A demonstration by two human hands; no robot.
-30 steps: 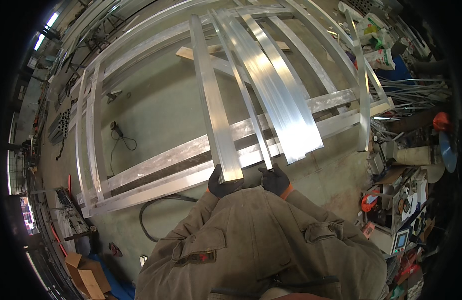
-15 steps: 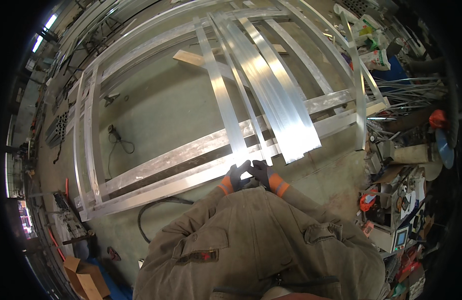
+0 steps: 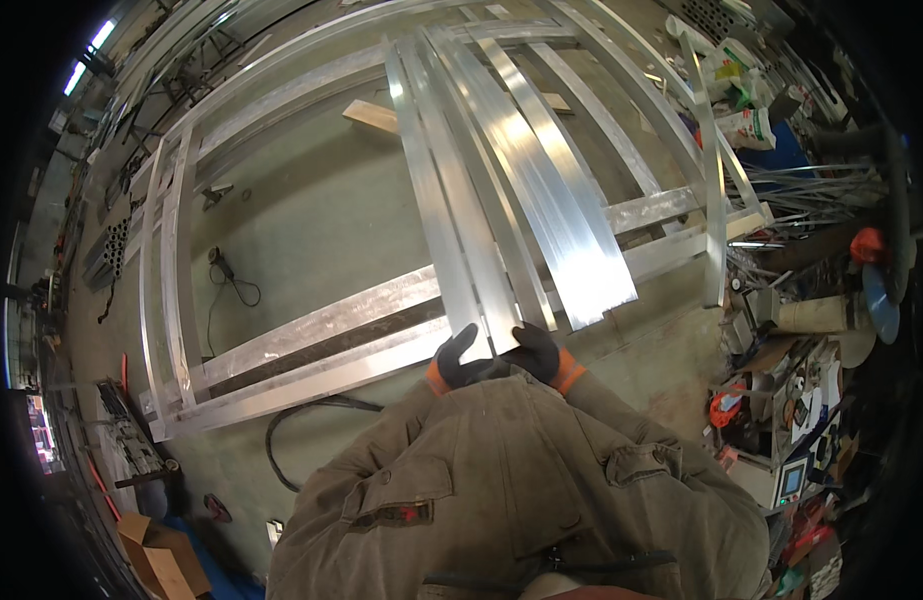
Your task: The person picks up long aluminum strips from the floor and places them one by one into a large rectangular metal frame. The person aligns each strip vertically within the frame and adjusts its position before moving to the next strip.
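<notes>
My left hand (image 3: 459,357), in a black glove with an orange cuff, grips the near end of a long flat silvery metal strip (image 3: 433,205), thumb on top. Right beside it, my right hand (image 3: 534,353), gloved alike, is closed on the near end of a second metal strip (image 3: 469,220). A thin dark gap separates the two strips, which run away from me across a metal frame (image 3: 331,368). My fingers under the strip ends are hidden. To the right lie a narrower strip (image 3: 521,270) and a stack of wide shiny strips (image 3: 581,270).
A wood block (image 3: 371,116) lies within the frame. A corded tool (image 3: 219,264) is on the floor at left, and a black hose (image 3: 281,430) curves near my left side. At right stand a cluttered bench (image 3: 796,400) and a bundle of thin rods (image 3: 821,185). A cardboard box (image 3: 161,560) sits at lower left.
My hands have moved apart. Two strips now show side by side where one showed before, and the left one's near end has shifted left.
</notes>
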